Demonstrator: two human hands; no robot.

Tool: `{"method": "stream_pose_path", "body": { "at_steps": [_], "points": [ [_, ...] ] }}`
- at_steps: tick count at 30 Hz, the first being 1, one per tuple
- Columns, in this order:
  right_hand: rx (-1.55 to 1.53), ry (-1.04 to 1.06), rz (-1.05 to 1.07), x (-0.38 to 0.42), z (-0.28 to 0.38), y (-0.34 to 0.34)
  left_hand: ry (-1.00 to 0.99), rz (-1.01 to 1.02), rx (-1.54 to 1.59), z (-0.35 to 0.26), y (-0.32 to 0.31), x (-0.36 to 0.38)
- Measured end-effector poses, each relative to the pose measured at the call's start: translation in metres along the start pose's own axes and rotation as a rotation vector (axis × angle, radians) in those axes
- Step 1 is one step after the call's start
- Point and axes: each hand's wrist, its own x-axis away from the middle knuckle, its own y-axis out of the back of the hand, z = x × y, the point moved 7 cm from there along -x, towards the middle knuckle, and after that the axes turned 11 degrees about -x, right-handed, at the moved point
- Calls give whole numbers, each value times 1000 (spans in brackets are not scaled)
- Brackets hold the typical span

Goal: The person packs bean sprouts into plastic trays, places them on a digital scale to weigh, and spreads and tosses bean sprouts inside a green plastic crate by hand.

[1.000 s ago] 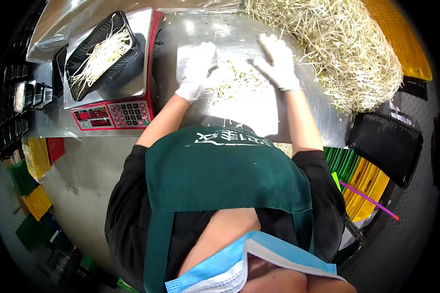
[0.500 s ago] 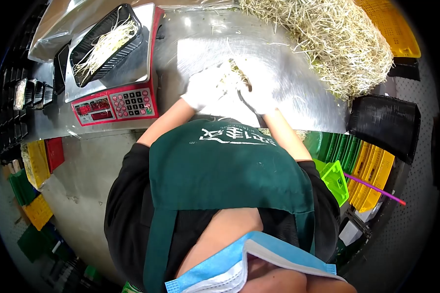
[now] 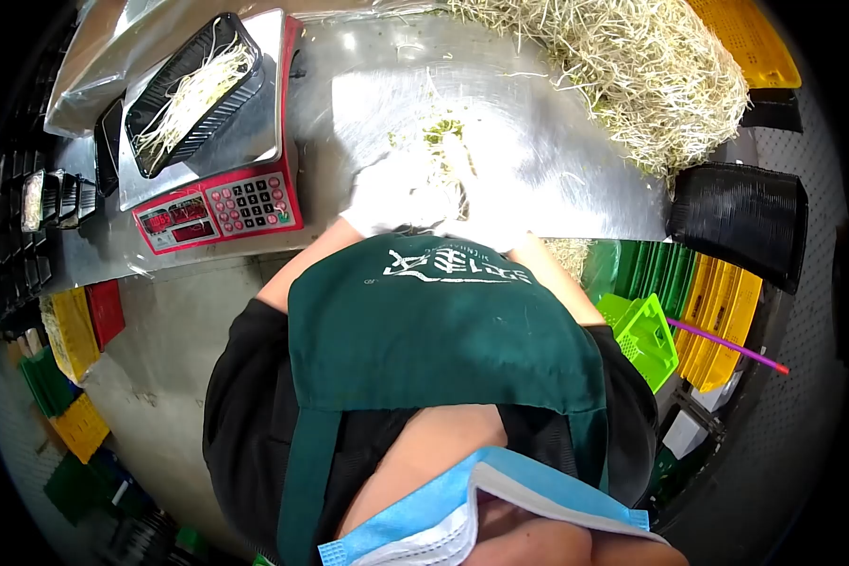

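A small bunch of bean sprouts (image 3: 455, 170) with green tips is between my two white-gloved hands, near the table's front edge. Its tips point away from me. My left hand (image 3: 384, 195) closes on the bunch from the left, and my right hand (image 3: 496, 209) from the right. Strong glare washes out the gloves, so single fingers are hard to make out. A large heap of sprouts (image 3: 656, 80) lies at the back right. On the red scale (image 3: 219, 209) at the left, a black plastic tray (image 3: 241, 87) holds some pale sprouts.
The metal table (image 3: 335, 99) has a few loose sprouts on it. Stacked black trays (image 3: 740, 222) stand at its right edge. A bright green basket (image 3: 643, 341) and yellow crates (image 3: 724, 321) are below on the right. More black trays (image 3: 24, 203) line the far left.
Both hands have drawn back toward my apron with the sprouts between them. The green tips now show more plainly. The view has shifted slightly.
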Motion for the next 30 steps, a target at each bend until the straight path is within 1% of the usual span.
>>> {"method": "stream_pose_path", "body": {
  "at_steps": [2,3,5,6,7,8,9,11,12,13,14,15,16,17,18,19,20,21,22,24,26,27,28,29,30],
  "points": [
    [122,34,-8,-10,15,-9,-54,237,13,-23,-23,-12],
    [125,32,-9,-12,5,-15,-56,237,15,-24,-23,-12],
    [-141,-56,-125,-18,-36,-24,-9,170,82,-21,-17,-12],
    [-140,-57,-126,-18,-43,-23,-148,-170,137,-11,-13,0],
    [-742,-174,-195,-15,-61,-22,-153,-168,138,-5,-7,1],
    [-1345,-286,-264,-11,-75,-24,-377,-201,1,-15,1,5],
    [-1342,-288,-276,-12,-75,-10,-601,-233,-135,-28,3,11],
    [-1502,-470,-325,-17,-76,27,-402,-231,-236,-5,-40,15],
    [-1656,-425,-475,-13,-80,49,-273,-198,31,15,-51,8],
    [-1698,-358,-479,-13,-68,81,-148,-158,297,36,-63,-1],
    [-1641,-352,-589,-6,-63,118,-29,-104,565,55,-76,-13],
    [-1583,-242,-632,5,-71,161,82,-31,839,65,-93,-29],
    [-1443,-200,-829,29,-78,213,37,-10,423,48,-68,-46],
    [-1276,-181,-1018,54,-84,264,-9,-11,-107,30,-42,-62],
    [-1106,-69,-1041,52,-39,318,-50,-33,-523,12,-17,-79],
    [-947,40,-1109,71,-29,372,-133,-91,-395,24,-26,-85],
    [-717,90,-1109,90,-21,421,-123,-80,-326,25,-31,-93],
    [-440,211,-1039,98,-6,460,-103,-65,-267,25,-35,-98],
    [-221,88,-1194,130,-24,500,-110,-67,-269,19,-41,-99],
    [-127,-39,-1167,159,-82,560,-236,22,45,-6,-69,-91],
    [-188,-408,-1046,166,-137,566,-341,313,0,-16,-134,-70],
    [-216,-646,-950,171,-162,554,-298,522,499,-37,-170,-55],
    [-450,-728,-684,190,-223,561,-171,740,980,-58,-206,-38],
    [-384,-1065,-632,191,-206,544,-117,897,1238,-109,-193,-26],
    [-273,-1078,-651,176,-180,535,-590,933,726,-173,-150,-32]
  ]
}}
